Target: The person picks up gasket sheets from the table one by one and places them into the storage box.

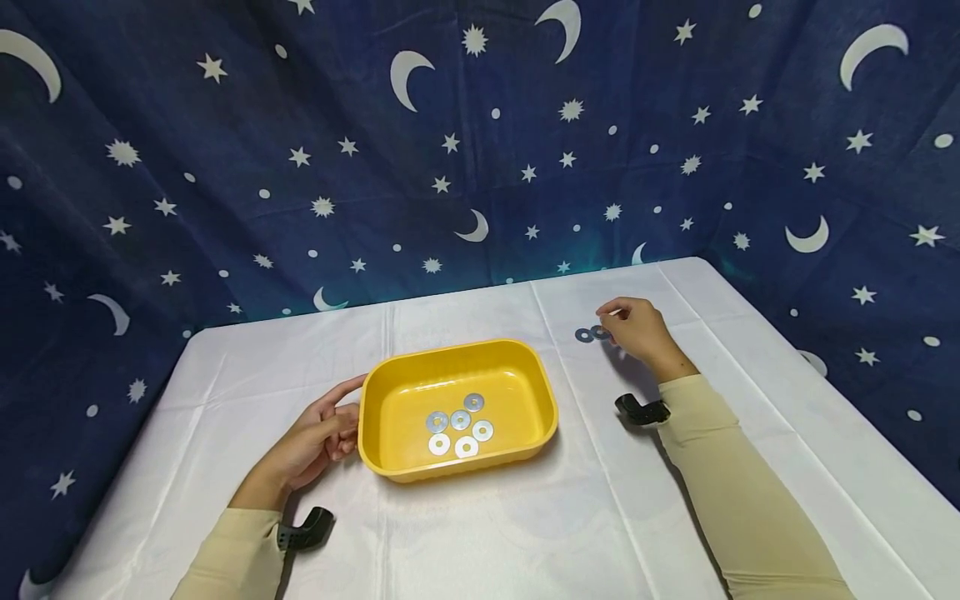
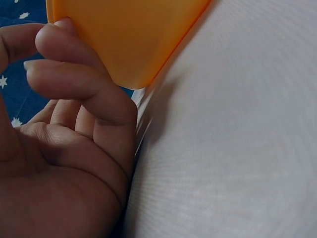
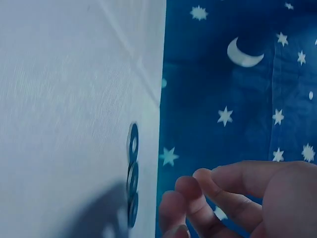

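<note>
A yellow tray [image 1: 390, 392] sits on the white-covered table, with several flat metal washers [image 1: 460, 420] lying on its floor. Against its left end rests my left hand [image 1: 318, 433], the index finger reaching to the rim and the other fingers bent beside the wall. To the right of the tray, my right hand [image 1: 637, 329] hovers over more washers [image 1: 584, 335], fingers loosely bent and nothing visible between them. Three washers [image 3: 132, 181] lie in an overlapping row on the cloth in the right wrist view; in the head view the hand hides part of that row.
A white cloth [image 1: 480, 533] covers the table. Dark blue curtains [image 1: 510, 167] with moons and stars hang behind it and along its sides. Black wrist devices [image 1: 641, 410] protrude inward from both sleeves.
</note>
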Tool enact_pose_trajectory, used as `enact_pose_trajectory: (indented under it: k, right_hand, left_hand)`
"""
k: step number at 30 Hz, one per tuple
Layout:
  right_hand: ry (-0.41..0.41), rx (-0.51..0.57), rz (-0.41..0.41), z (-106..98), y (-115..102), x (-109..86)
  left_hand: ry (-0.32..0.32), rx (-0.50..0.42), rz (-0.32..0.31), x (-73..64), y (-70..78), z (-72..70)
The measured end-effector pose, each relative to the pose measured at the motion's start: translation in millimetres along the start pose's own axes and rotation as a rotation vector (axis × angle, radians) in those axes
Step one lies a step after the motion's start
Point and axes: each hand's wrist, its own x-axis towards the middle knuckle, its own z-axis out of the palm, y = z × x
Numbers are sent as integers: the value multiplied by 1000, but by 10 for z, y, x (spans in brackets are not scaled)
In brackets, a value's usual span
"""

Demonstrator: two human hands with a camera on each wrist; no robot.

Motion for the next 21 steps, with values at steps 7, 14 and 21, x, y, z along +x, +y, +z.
enact_pose_trajectory:
  k: [7,14,21]
  right_hand:
    - [-46,19,70,-93,158,38]
    - [-101,27,120,-95,226,58]
    - [-176,40,159,-53,305,100]
  left_hand:
    - [18,8,-22,12,1,12]
    - [-4,-24,-13,10,4,-4]
    - [3,-28,-34,-13,20,-12]
